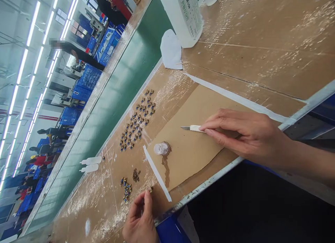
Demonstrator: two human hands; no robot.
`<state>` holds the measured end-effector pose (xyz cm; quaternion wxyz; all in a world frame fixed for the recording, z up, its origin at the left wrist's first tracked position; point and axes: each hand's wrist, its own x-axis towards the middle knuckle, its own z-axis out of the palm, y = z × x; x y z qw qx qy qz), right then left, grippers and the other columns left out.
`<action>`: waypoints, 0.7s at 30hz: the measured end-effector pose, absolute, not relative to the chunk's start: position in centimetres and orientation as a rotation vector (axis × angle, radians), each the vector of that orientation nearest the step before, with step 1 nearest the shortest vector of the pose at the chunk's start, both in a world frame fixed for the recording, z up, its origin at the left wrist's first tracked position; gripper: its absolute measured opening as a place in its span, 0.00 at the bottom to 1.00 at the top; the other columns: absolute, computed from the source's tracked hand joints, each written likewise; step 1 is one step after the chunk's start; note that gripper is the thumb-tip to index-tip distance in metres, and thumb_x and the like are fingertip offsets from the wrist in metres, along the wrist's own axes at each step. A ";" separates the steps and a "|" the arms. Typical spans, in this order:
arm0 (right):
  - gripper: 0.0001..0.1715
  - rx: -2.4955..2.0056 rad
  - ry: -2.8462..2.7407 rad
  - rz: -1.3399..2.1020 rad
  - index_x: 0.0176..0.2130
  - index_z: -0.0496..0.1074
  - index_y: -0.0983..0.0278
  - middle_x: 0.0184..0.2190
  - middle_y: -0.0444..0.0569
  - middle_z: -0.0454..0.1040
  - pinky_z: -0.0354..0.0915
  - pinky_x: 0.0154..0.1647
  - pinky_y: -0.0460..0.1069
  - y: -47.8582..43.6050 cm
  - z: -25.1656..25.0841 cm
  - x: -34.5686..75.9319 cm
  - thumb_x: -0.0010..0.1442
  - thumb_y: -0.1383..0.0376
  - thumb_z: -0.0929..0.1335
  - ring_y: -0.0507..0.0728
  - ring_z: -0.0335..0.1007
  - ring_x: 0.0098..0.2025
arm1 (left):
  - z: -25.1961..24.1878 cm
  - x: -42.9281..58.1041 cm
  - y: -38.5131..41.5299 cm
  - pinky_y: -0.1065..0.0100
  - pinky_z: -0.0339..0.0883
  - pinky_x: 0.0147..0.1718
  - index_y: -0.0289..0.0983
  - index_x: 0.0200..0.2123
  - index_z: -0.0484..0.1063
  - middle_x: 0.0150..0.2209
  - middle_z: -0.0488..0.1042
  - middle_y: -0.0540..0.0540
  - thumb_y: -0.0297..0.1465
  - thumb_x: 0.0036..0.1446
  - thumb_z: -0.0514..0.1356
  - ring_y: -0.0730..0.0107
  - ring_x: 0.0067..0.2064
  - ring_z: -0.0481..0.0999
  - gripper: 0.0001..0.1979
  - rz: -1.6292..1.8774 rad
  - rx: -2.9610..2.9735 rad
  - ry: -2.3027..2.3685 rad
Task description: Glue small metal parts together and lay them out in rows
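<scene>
Holds a slim white-handled knife [195, 128] in the right hand [246, 134] over the middle of the brown cardboard sheet [199, 159]. Pinches the handle in a closed grip between thumb and fingers, bare blade sticking out ahead.

Pinches a tiny brass part [151, 189] in the fingertip grip of the left hand [141, 218], just off the sheet's corner nearest the person, beside the white tape strip [157, 173] along the sheet's edge.

Lays the knife's long axis across the sheet, tip aimed away from the right hand toward that taped edge. Keeps the pinched part well apart from the tip and off to one side of that line, with a pale, shiny blob [161, 148] on the sheet between the two, nearer the tip.

Shows, past the taped edge, rows of small blue-and-brass parts [137, 122] on the scuffed, white-streaked counter [261, 44]. Adds a small heap [126, 190] of the same and some dark brass pieces [135, 175] near the left hand. Places two small white bottles [91, 161] farther out from the sheet, by the green conveyor belt [125, 79], and a large white bottle [184, 16] well beyond the sheet's far side.

Opens beyond the belt onto a factory hall with blue crates [89, 77], other people [78, 54] at work and long ceiling light strips [18, 75].
</scene>
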<state>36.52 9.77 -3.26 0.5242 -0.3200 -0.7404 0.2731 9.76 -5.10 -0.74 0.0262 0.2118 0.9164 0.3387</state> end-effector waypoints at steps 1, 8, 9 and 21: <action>0.10 -0.771 -1.771 0.652 0.42 0.72 0.61 0.33 0.48 0.75 0.66 0.35 0.48 9.8 -3.2 36.6 0.62 0.71 0.64 0.53 0.71 0.36 | -0.6 9.9 -5.0 0.70 0.71 0.37 0.40 0.28 0.76 0.27 0.78 0.52 0.44 0.40 0.66 0.67 0.35 0.77 0.15 1.029 0.670 2.846; 0.10 -0.784 -1.775 0.647 0.41 0.72 0.62 0.33 0.47 0.75 0.66 0.35 0.48 9.7 -3.3 36.5 0.62 0.71 0.64 0.52 0.71 0.35 | -0.5 10.2 -4.7 0.69 0.70 0.38 0.40 0.28 0.76 0.27 0.77 0.52 0.44 0.40 0.66 0.67 0.35 0.76 0.15 1.011 0.724 2.846; 0.10 -0.788 -1.773 0.648 0.41 0.72 0.62 0.33 0.48 0.75 0.66 0.35 0.48 9.7 -3.4 36.5 0.62 0.71 0.64 0.52 0.71 0.35 | -0.5 10.3 -4.7 0.70 0.70 0.38 0.40 0.28 0.76 0.26 0.77 0.52 0.44 0.40 0.65 0.67 0.34 0.76 0.14 1.014 0.742 2.844; 0.10 -0.797 -1.773 0.665 0.41 0.72 0.61 0.33 0.48 0.75 0.67 0.36 0.49 9.8 -3.5 36.4 0.62 0.69 0.63 0.54 0.71 0.35 | -0.9 7.5 -5.3 0.67 0.66 0.36 0.42 0.31 0.77 0.28 0.77 0.52 0.50 0.40 0.64 0.64 0.36 0.76 0.19 0.668 0.794 2.857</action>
